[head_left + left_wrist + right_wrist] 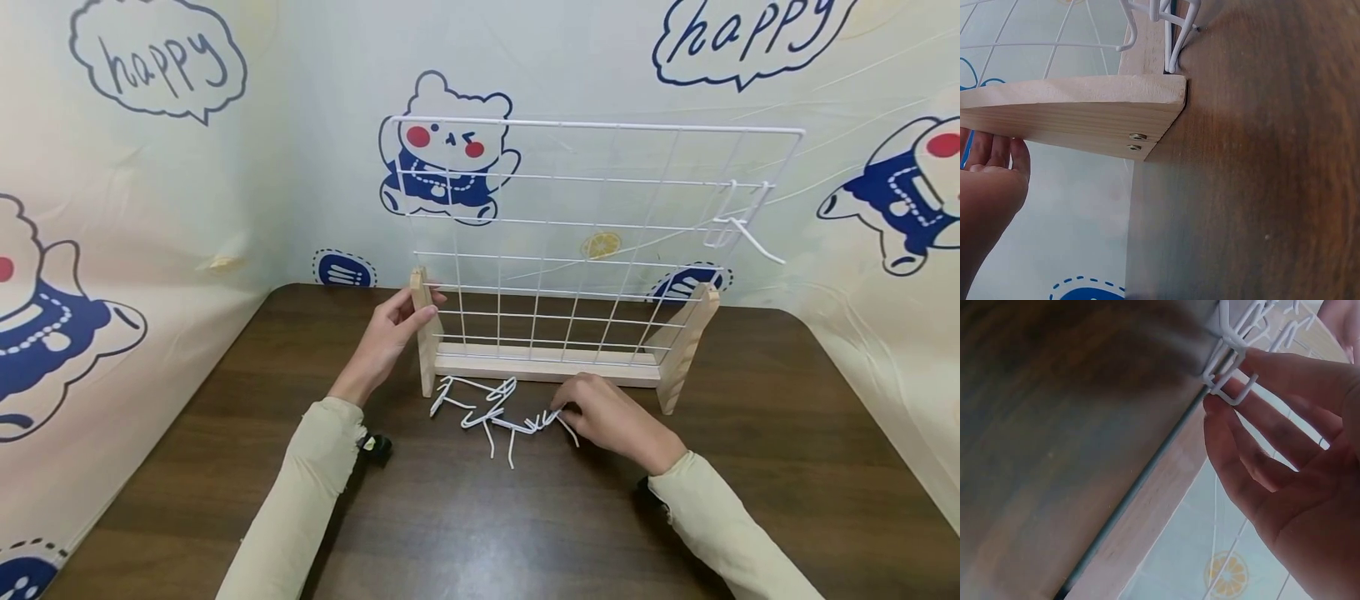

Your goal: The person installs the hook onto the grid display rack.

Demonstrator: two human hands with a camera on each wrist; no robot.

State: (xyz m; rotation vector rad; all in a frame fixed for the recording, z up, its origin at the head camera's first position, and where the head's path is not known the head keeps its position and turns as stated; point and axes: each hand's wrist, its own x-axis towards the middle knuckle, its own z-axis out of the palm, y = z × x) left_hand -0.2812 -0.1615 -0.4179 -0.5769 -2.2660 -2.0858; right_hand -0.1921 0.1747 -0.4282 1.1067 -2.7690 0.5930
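Right hand pinches at one end of the white hooks

The loose hooks lie on the table in front of the rack's wooden base bar, strung out left to right, roughly along the bar. The right hand is the nearer one: its thumb and fingertips are at the right end of that string, drawn together with little gap around an end hook, while the other hooks stretch away to the left. In the right wrist view this hook overlaps its neighbours; whether they are caught on one another I cannot tell. Several prongs point toward the person.

The left hand grips the left side panel, thumb in front and fingers partly hidden behind, just above the left end of the string. The white wire grid rises between the two panels, and one hook hangs high on its right side, well apart from both hands
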